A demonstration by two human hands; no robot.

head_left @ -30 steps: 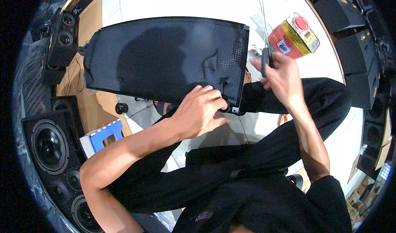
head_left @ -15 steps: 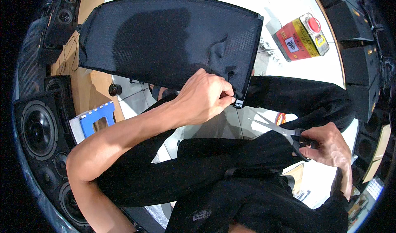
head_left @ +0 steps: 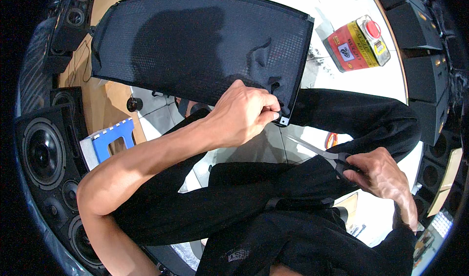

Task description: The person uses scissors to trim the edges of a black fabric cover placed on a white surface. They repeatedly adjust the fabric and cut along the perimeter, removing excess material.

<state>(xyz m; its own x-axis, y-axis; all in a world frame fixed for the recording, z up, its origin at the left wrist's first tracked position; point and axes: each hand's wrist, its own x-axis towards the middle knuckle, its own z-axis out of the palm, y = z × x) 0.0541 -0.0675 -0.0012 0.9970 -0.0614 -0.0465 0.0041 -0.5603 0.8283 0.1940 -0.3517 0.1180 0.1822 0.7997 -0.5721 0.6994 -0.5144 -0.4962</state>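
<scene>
Left hand (head_left: 246, 112): pinching the black mesh panel (head_left: 190, 46) by its closest right corner.
Right hand (head_left: 378, 171): gripping scissors (head_left: 333, 157), apart from the panel.
Panel: beyond both hands.

Black gridded panel (head_left: 195, 41), silver-and-black scissors (head_left: 333, 157), red-yellow can (head_left: 355, 46)

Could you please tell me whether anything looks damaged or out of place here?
The black panel has wrinkled, bunched cloth toward its right end, near the left hand, though it looks mostly smooth elsewhere. Dark smudges mark the white floor between panel and red-and-yellow can; whether spilled, I cannot tell.
</scene>
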